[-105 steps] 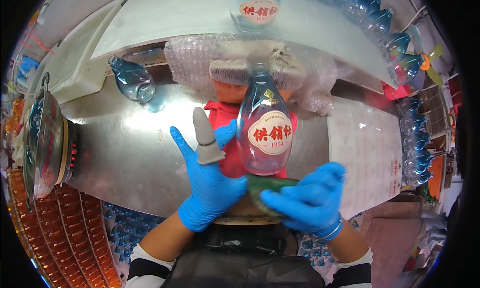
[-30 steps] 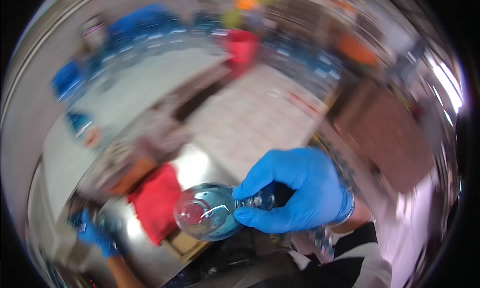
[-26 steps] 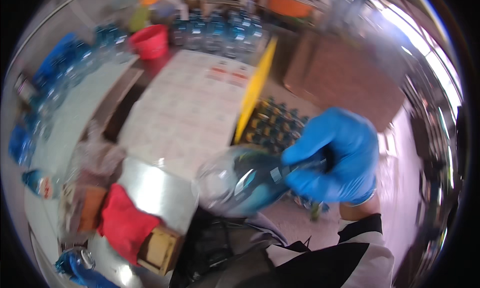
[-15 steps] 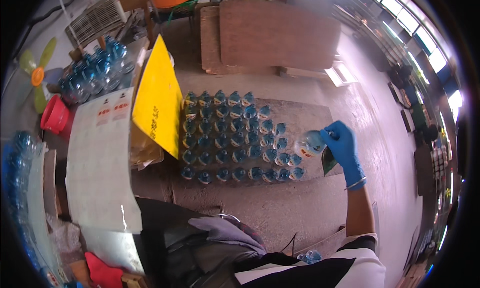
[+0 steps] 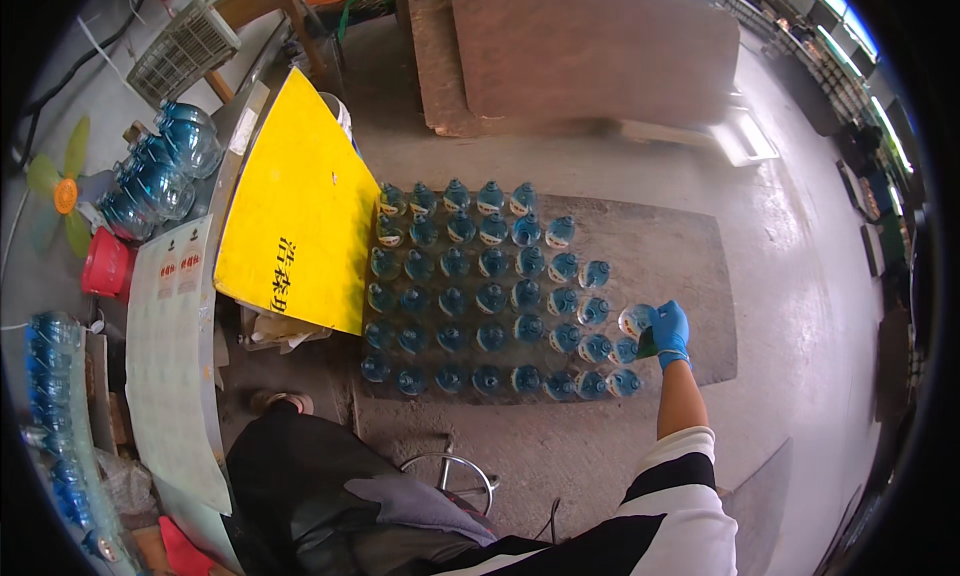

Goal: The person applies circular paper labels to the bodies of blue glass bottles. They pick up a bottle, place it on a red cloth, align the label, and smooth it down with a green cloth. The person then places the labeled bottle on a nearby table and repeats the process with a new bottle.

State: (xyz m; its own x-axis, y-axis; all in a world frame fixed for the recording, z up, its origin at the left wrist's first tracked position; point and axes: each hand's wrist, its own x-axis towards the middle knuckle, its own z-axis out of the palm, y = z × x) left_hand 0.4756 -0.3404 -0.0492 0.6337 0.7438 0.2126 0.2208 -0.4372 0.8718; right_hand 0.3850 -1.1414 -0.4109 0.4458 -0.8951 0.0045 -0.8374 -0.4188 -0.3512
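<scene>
Right hand (image 5: 670,328) in a smooth blue glove, arm stretched out over the floor, sleeve white with a black band. Fingers are curled around a clear glass bottle (image 5: 635,321), round-bodied with a bluish tint, gripped from its right side; exact finger spread is too small to tell. The bottle sits at the right edge of a dark flat mat (image 5: 700,266) on the grey concrete floor, just beside the last column of a block of bottles (image 5: 480,296). That block is rows of the same round blue-tinted glass, seen from the top, standing upright and packed close, filling the left and middle of the mat. Whether the held bottle touches the mat cannot be told. A bright yellow board (image 5: 300,216), flat and glossy, leans at the mat's left edge. Left of it runs a long pale sheet of labels (image 5: 170,366) on a bench, with a red bucket (image 5: 105,266) and more blue bottles beyond. A rough brown wooden pallet (image 5: 590,46) lies past the mat's far edge. Left hand is out of sight.
</scene>
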